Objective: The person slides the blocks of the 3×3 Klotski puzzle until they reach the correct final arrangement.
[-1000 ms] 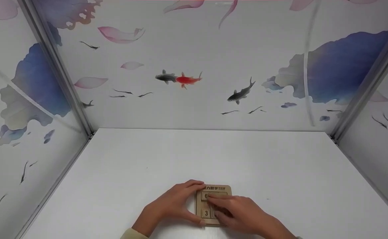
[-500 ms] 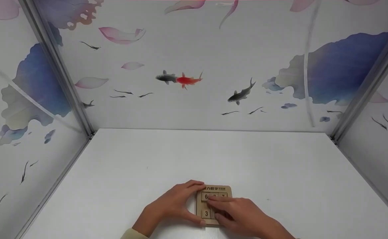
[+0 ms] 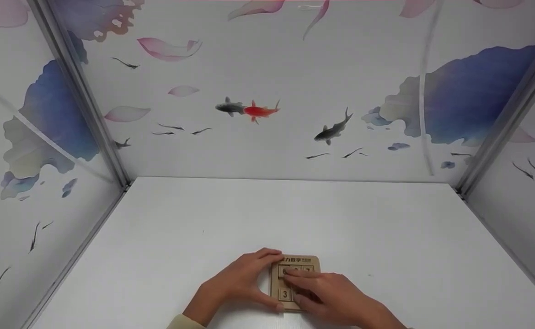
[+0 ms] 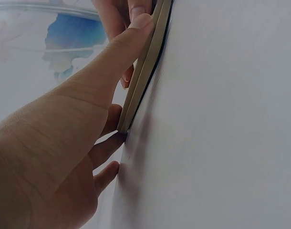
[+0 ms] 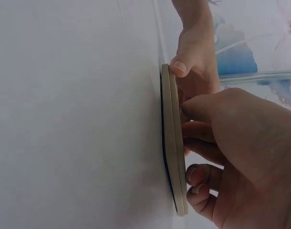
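Board (image 3: 283,283), L hand (image 3: 242,277) @ edge, R hand (image 3: 330,292) atop

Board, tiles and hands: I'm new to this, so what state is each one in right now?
Board: lying on the table, number side up.
Left hand: gripping the board between thumb and fingers.
Right hand: fingers over the board's face.
Tile 3: face up, uncovered.
Tile 6: face up, partly covered by a fingertip.
Tile 7: face up, lower part covered.
Other tiles: too hidden to tell.

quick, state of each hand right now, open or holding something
Left hand: holding the wooden number puzzle.
Right hand: open, touching the number tiles, holding nothing.
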Demonstrator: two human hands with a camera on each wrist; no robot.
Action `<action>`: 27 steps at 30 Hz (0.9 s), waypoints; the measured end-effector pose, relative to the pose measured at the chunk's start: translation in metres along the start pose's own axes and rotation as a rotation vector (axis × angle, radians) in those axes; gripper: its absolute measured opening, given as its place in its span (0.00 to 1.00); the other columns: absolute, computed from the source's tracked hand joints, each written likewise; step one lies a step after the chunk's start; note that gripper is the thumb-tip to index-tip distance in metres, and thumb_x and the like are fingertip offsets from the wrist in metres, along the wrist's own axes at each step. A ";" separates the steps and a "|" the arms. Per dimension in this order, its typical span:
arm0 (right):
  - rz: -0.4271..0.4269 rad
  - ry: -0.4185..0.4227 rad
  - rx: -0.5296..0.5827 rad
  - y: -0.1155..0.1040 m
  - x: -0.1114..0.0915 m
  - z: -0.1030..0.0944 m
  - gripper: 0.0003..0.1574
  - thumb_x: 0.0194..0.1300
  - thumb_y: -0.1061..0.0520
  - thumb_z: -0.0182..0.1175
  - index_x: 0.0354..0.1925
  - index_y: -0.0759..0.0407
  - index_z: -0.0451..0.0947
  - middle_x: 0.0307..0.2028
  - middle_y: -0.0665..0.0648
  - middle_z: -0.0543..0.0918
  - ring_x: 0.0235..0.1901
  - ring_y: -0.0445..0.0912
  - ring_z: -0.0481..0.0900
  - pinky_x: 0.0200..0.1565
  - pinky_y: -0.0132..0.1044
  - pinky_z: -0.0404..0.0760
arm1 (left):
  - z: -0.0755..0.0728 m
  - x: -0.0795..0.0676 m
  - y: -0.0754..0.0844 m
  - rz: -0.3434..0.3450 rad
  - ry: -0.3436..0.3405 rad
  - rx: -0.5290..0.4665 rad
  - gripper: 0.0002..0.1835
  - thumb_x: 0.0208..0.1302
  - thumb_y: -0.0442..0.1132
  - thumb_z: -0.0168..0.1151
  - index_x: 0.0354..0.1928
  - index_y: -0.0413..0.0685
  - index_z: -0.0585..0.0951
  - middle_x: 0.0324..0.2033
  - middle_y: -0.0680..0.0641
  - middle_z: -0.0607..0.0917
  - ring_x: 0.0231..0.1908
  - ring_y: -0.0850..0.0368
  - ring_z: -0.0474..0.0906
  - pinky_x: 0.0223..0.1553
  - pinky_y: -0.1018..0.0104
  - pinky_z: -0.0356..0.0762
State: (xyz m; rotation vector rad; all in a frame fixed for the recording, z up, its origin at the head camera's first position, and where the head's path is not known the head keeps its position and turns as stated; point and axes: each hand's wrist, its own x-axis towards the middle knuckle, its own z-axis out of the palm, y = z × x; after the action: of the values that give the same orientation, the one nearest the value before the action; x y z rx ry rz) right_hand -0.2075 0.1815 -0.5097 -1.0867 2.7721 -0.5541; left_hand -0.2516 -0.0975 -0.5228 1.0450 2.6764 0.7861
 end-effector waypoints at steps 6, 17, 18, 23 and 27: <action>-0.033 0.009 0.009 -0.001 -0.003 -0.001 0.30 0.85 0.38 0.53 0.78 0.39 0.73 0.75 0.44 0.77 0.68 0.47 0.83 0.61 0.50 0.90 | -0.001 0.000 0.002 -0.011 -0.005 0.004 0.61 0.49 0.80 0.76 0.82 0.61 0.69 0.78 0.62 0.70 0.76 0.58 0.71 0.79 0.48 0.72; -0.060 0.003 0.049 -0.004 -0.008 0.001 0.28 0.84 0.41 0.56 0.77 0.41 0.75 0.75 0.45 0.77 0.65 0.45 0.85 0.57 0.43 0.91 | -0.002 0.000 0.002 -0.014 -0.008 -0.008 0.61 0.49 0.80 0.76 0.82 0.62 0.69 0.79 0.61 0.70 0.77 0.56 0.70 0.79 0.48 0.72; -0.056 -0.002 0.054 -0.004 -0.008 0.002 0.28 0.84 0.41 0.56 0.76 0.40 0.75 0.75 0.44 0.77 0.65 0.44 0.85 0.56 0.42 0.91 | -0.001 0.000 0.002 -0.014 -0.009 -0.009 0.61 0.50 0.80 0.76 0.82 0.62 0.68 0.79 0.62 0.70 0.77 0.56 0.70 0.78 0.47 0.72; -0.025 -0.029 0.094 -0.006 -0.009 0.001 0.29 0.83 0.41 0.58 0.76 0.40 0.76 0.74 0.45 0.79 0.58 0.35 0.84 0.51 0.36 0.89 | -0.001 -0.001 0.001 -0.012 -0.007 -0.011 0.61 0.50 0.80 0.75 0.83 0.63 0.68 0.78 0.62 0.70 0.76 0.56 0.70 0.78 0.47 0.72; -0.011 -0.043 0.118 -0.008 -0.010 0.000 0.29 0.82 0.41 0.60 0.75 0.40 0.77 0.72 0.45 0.81 0.51 0.32 0.81 0.47 0.32 0.86 | 0.000 -0.001 0.001 -0.007 -0.001 -0.004 0.61 0.50 0.81 0.75 0.82 0.63 0.68 0.78 0.62 0.70 0.76 0.56 0.71 0.78 0.47 0.72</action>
State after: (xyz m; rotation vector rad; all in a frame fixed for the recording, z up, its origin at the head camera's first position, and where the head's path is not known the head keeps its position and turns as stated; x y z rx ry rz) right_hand -0.1953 0.1830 -0.5075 -1.0753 2.6611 -0.6783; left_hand -0.2504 -0.0978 -0.5223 1.0348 2.6748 0.7897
